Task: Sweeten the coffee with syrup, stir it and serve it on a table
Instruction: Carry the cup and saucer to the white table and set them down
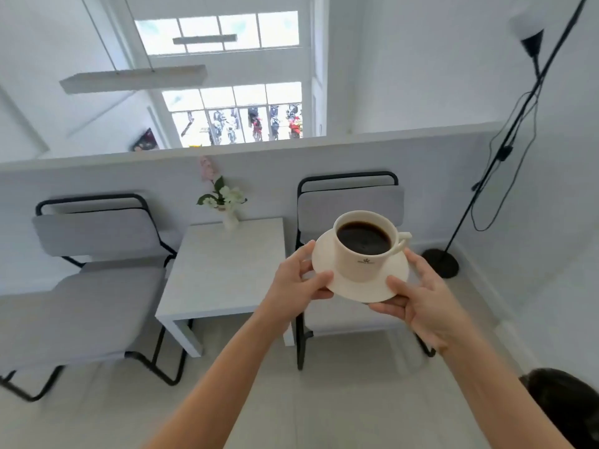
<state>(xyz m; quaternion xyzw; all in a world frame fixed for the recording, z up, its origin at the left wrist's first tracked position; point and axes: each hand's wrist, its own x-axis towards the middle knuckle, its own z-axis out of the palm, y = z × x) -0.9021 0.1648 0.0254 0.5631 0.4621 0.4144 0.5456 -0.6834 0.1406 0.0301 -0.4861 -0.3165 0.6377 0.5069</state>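
We hold a cream saucer (385,288) in the air, our left hand (296,280) pinching its left rim and our right hand (421,303) gripping the right edge, thumb on top. On the saucer stands a cup (363,265) of black coffee (363,238), handle turned toward the right hand. The white desk (223,270) lies below and left of the left hand, with a small vase of flowers (228,205) at its far edge. A grey chair (350,202) seems to stand behind the cup.
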